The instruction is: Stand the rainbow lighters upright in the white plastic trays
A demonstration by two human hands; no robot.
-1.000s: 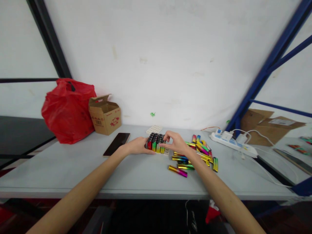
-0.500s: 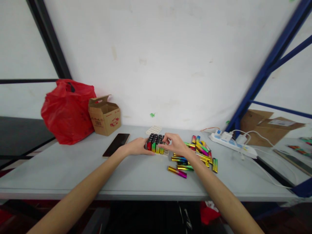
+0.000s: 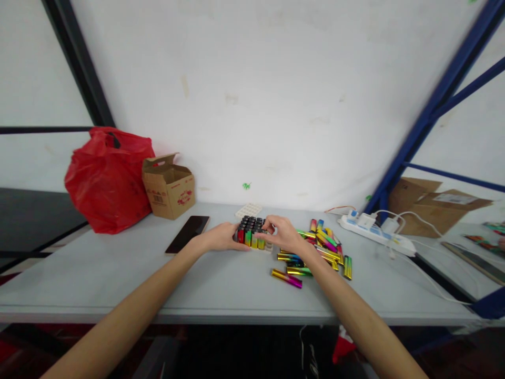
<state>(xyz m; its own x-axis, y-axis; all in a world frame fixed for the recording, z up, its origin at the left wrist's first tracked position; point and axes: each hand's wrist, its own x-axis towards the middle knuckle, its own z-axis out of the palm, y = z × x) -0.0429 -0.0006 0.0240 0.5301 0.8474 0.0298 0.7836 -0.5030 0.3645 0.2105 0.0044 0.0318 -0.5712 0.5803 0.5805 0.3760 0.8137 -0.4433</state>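
A tight block of upright shiny tubes with black tops [image 3: 251, 225] stands in a pale tray [image 3: 269, 246] on the table; their sides show red, green and gold. My left hand [image 3: 224, 237] is closed around the block's left side, thumb along its front. At the right end, my right hand [image 3: 279, 231] pinches the black top of one tube, its lower part largely hidden by the fingers. To the right of that hand lies a loose pile of metallic coloured tubes [image 3: 329, 255], partly behind my forearm. One gold and purple tube [image 3: 286, 278] lies nearest the front.
Behind the block lies a pale tray with holes [image 3: 248, 210]. A dark phone [image 3: 188, 234] lies to the left, near an open carton [image 3: 169, 189] and a red plastic bag [image 3: 110, 181]. A white power strip [image 3: 376, 235] with cables stretches along the right, before a brown cardboard box [image 3: 430, 208].
Both hands keep nearly the same place and grip at the block. The view shifts very slightly; the loose tubes stay where they were.
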